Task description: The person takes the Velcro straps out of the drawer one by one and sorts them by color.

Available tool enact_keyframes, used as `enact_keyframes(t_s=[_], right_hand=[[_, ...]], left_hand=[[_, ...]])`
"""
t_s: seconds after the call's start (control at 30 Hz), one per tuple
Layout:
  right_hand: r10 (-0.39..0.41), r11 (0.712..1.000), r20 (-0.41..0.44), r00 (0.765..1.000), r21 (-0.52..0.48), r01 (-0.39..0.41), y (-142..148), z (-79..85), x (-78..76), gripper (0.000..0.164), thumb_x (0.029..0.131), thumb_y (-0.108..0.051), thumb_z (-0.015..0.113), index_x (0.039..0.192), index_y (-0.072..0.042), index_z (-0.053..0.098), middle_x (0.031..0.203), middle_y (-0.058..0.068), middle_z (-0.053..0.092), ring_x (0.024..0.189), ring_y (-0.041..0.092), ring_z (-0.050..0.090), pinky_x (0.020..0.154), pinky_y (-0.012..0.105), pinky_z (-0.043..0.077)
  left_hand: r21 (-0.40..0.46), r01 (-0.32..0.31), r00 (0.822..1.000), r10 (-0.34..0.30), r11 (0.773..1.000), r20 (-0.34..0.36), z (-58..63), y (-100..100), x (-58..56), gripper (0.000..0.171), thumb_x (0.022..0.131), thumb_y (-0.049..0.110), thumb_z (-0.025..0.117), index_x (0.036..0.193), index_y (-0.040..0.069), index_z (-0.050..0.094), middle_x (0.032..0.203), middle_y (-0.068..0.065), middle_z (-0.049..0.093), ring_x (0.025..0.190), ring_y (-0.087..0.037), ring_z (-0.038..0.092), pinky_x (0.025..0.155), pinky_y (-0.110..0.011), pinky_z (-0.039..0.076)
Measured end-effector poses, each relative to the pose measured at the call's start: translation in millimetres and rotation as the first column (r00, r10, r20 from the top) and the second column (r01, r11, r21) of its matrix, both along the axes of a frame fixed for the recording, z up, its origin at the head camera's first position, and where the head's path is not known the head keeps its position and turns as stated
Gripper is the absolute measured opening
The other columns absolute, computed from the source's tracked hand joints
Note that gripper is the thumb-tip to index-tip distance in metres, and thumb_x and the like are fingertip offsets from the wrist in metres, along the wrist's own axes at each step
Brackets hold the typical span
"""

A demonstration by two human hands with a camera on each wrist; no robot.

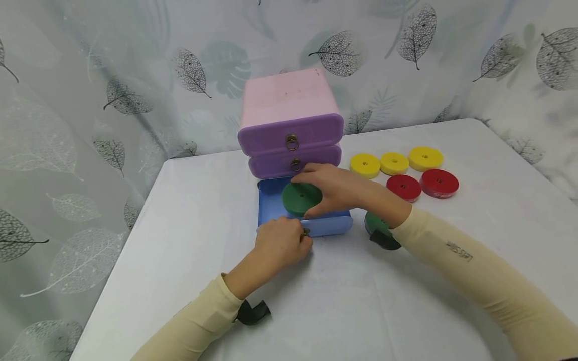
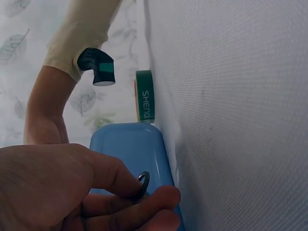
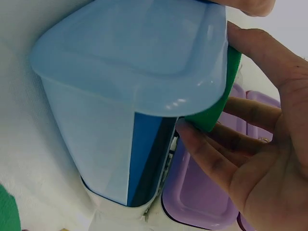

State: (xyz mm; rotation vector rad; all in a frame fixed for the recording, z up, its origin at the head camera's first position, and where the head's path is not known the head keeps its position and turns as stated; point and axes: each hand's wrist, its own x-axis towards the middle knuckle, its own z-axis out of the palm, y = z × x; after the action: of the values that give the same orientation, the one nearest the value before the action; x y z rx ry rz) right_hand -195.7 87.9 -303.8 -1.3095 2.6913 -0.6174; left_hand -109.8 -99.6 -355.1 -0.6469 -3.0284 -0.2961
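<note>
A blue drawer point(image 1: 328, 227) stands pulled out at the bottom of a small pink and purple drawer unit point(image 1: 289, 100). My left hand point(image 1: 279, 241) is at its front, with thumb and fingers pinching the metal ring pull point(image 2: 144, 181). Over the open drawer, my right hand point(image 1: 337, 188) holds a green tape roll point(image 1: 301, 199) between thumb and fingers. From the right wrist view, the roll's edge point(image 3: 217, 108) shows just past the drawer's rim, partly hidden by the front panel.
Right of the drawer, a second green tape roll point(image 1: 373, 223) lies partly behind the right forearm. Farther back are two red rolls point(image 1: 439, 183) and three yellow rolls point(image 1: 425, 159). Two closed purple drawers point(image 1: 291, 134) sit above the blue one. A leaf-patterned curtain point(image 1: 189, 70) hangs behind the table.
</note>
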Motion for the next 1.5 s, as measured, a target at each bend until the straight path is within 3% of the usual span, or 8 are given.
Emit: enact_keyframes(t_s=[0.33, 0.73, 1.13, 1.5], right_hand=[[-0.019, 0.999, 0.004, 1.000, -0.047, 0.020, 13, 0.9, 2.2, 0.069, 0.080, -0.037, 0.090, 0.138, -0.012, 0.061, 0.127, 0.006, 0.062, 0.110, 0.025, 0.058, 0.096, 0.043, 0.053], [-0.084, 0.996, -0.003, 0.996, 0.008, 0.084, 26, 0.7, 5.9, 0.068, 0.081, -0.036, 0.090, 0.138, -0.013, 0.062, 0.132, 0.009, 0.059, 0.112, 0.029, 0.058, 0.095, 0.045, 0.054], [-0.079, 0.997, 0.001, 0.997, 0.007, 0.079, 36, 4.7, 7.2, 0.066, 0.081, -0.035, 0.090, 0.137, -0.013, 0.062, 0.130, 0.007, 0.059, 0.109, 0.026, 0.060, 0.093, 0.043, 0.054], [-0.091, 0.996, -0.011, 0.996, -0.013, 0.090, 56, 6.1, 9.9, 0.064, 0.082, -0.033, 0.090, 0.136, -0.012, 0.063, 0.135, 0.008, 0.059, 0.114, 0.027, 0.060, 0.096, 0.047, 0.053]], left_hand=[[-0.021, -0.010, 1.000, 0.010, 1.000, 0.009, 1.1, 1, -0.8, 0.044, 0.088, 0.022, 0.063, 0.052, 0.021, 0.037, 0.057, 0.006, 0.030, 0.051, -0.014, 0.031, 0.038, -0.032, 0.027], [-0.027, -0.009, 1.000, 0.009, 1.000, 0.022, 1.6, 1, -0.5, 0.044, 0.088, 0.021, 0.062, 0.054, 0.020, 0.035, 0.058, 0.007, 0.025, 0.052, -0.013, 0.026, 0.041, -0.030, 0.021], [-0.035, -0.017, 0.999, 0.018, 0.999, 0.033, 1.0, 0, 0.0, 0.043, 0.088, 0.021, 0.062, 0.055, 0.020, 0.034, 0.058, 0.007, 0.024, 0.052, -0.013, 0.025, 0.041, -0.030, 0.021], [-0.004, -0.013, 1.000, 0.013, 1.000, -0.012, -0.4, 0, -0.8, 0.043, 0.084, 0.020, 0.063, 0.054, 0.020, 0.032, 0.056, 0.007, 0.023, 0.050, -0.011, 0.025, 0.040, -0.029, 0.019]])
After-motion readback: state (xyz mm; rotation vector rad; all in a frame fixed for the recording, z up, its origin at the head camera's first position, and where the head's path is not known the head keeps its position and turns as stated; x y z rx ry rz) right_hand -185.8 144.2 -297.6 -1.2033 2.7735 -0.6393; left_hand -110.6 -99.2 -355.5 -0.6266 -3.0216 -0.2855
